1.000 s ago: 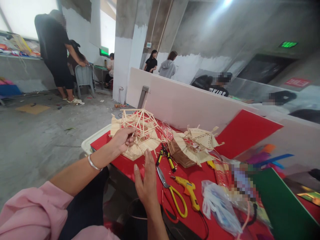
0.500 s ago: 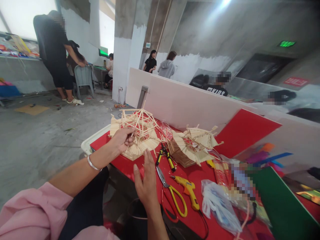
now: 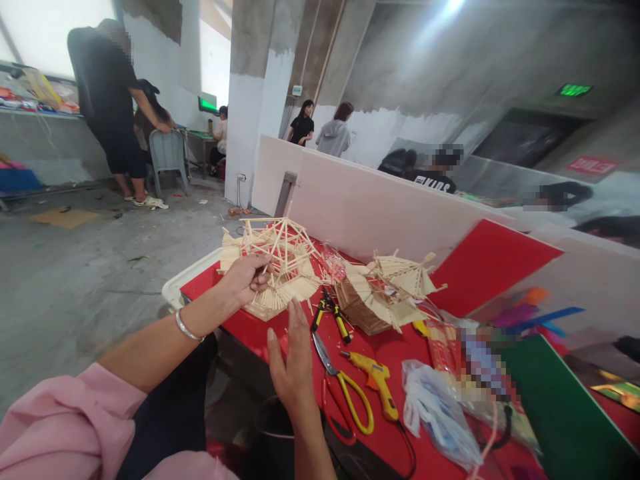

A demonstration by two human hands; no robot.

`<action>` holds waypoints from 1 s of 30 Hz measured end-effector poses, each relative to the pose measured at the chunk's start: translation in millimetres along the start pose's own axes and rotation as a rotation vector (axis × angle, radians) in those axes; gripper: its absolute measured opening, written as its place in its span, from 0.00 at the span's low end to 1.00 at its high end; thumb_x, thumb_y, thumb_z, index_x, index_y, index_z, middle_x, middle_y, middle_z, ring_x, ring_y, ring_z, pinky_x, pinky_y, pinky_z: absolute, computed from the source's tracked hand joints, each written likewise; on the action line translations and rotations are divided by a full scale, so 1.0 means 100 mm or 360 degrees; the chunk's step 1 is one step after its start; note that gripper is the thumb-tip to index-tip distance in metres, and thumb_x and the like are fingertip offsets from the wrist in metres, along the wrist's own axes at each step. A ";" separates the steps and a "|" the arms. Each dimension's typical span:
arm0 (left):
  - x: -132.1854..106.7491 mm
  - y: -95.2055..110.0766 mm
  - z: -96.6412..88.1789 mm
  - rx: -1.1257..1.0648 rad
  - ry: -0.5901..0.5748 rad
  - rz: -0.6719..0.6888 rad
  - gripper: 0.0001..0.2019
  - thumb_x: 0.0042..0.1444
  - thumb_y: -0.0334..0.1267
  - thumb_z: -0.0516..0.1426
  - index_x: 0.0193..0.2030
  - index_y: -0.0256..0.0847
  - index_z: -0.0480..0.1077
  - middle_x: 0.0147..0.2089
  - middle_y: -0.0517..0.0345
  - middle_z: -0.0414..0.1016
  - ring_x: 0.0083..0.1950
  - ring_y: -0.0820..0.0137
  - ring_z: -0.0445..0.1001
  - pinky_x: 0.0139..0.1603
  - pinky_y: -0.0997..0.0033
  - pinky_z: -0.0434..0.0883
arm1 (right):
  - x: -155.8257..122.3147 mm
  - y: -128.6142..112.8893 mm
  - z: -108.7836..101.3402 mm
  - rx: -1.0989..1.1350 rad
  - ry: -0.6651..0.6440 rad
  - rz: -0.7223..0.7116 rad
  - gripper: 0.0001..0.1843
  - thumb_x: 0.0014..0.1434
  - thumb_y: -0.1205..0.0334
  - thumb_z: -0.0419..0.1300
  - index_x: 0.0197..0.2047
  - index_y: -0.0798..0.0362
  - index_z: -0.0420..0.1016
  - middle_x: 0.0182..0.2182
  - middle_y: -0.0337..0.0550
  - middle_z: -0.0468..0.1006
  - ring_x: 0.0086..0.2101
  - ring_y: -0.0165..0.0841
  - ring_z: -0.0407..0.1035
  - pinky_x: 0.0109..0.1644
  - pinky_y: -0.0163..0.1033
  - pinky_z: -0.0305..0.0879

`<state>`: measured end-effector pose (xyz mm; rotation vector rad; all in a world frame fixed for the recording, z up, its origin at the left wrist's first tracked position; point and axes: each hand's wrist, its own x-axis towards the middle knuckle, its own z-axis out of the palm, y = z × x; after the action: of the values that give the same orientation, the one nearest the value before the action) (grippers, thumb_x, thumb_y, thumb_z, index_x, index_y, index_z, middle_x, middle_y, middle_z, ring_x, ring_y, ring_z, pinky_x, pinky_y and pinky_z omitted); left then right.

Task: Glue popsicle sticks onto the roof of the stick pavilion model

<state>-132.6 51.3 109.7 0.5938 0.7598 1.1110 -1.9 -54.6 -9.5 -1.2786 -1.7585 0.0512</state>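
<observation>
A model pavilion [image 3: 283,287] of thin pale wooden sticks stands on the red tabletop [image 3: 245,339], its upper roof a bare frame of sticks. At its near left side is my left hand [image 3: 246,280], fingers closed in a pinch around a short wooden stick [image 3: 265,267]; whether that stick is joined to the model I cannot tell. My right hand [image 3: 294,363] is held just in front of the model, over the table's near edge. Its fingers are stretched out and the thumb stands apart, with nothing held.
To the right stand a second stick model [image 3: 373,300], yellow-handled pliers [image 3: 343,327], scissors [image 3: 345,393] with red and yellow handles, a yellow glue gun [image 3: 375,380] and a plastic bag [image 3: 440,413]. A white partition [image 3: 360,213] rises behind. Several people are farther back.
</observation>
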 end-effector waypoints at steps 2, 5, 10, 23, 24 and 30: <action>0.00 0.00 0.00 -0.0004 -0.0001 -0.0004 0.12 0.58 0.26 0.54 0.23 0.34 0.65 0.18 0.62 0.65 0.12 0.85 0.55 0.11 0.84 0.47 | 0.00 0.00 0.00 0.0002 -0.0007 0.0012 0.36 0.67 0.61 0.53 0.73 0.49 0.41 0.70 0.55 0.53 0.68 0.44 0.47 0.65 0.61 0.58; 0.01 -0.01 -0.01 0.0000 0.0013 0.0004 0.12 0.58 0.26 0.54 0.24 0.34 0.65 0.19 0.62 0.66 0.12 0.85 0.55 0.11 0.84 0.47 | -0.01 0.01 0.01 0.0004 -0.0008 0.0010 0.37 0.67 0.61 0.53 0.73 0.49 0.41 0.70 0.55 0.52 0.68 0.44 0.47 0.65 0.61 0.58; 0.01 0.00 -0.02 -0.0008 0.0018 0.0013 0.11 0.58 0.26 0.54 0.24 0.34 0.65 0.19 0.62 0.67 0.13 0.84 0.56 0.11 0.84 0.47 | -0.01 0.02 0.02 -0.0016 0.0013 -0.0001 0.36 0.67 0.60 0.53 0.73 0.49 0.42 0.69 0.55 0.53 0.68 0.44 0.48 0.65 0.60 0.59; 0.00 0.01 0.00 -0.0021 0.0016 -0.0010 0.11 0.56 0.25 0.54 0.23 0.35 0.65 0.19 0.61 0.66 0.12 0.84 0.55 0.11 0.84 0.46 | -0.01 0.02 0.03 -0.0006 0.0024 -0.0013 0.37 0.67 0.61 0.54 0.73 0.49 0.42 0.69 0.54 0.53 0.68 0.44 0.48 0.65 0.61 0.58; 0.00 0.01 0.00 -0.0026 0.0015 -0.0008 0.11 0.56 0.25 0.54 0.23 0.35 0.65 0.19 0.61 0.66 0.12 0.84 0.55 0.11 0.84 0.47 | -0.01 0.02 0.03 -0.0006 0.0026 -0.0012 0.36 0.67 0.61 0.53 0.73 0.49 0.42 0.69 0.54 0.53 0.68 0.44 0.48 0.65 0.61 0.58; 0.00 0.00 -0.01 -0.0034 0.0016 -0.0007 0.10 0.56 0.26 0.55 0.24 0.35 0.65 0.19 0.61 0.67 0.12 0.84 0.55 0.10 0.85 0.47 | -0.01 0.01 0.03 -0.0020 0.0011 -0.0003 0.37 0.67 0.61 0.53 0.73 0.49 0.41 0.69 0.55 0.53 0.68 0.44 0.48 0.65 0.60 0.58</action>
<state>-133.1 51.4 108.9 0.5685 0.7567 1.1173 -2.6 -53.7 -12.6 -1.2847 -1.7571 0.0344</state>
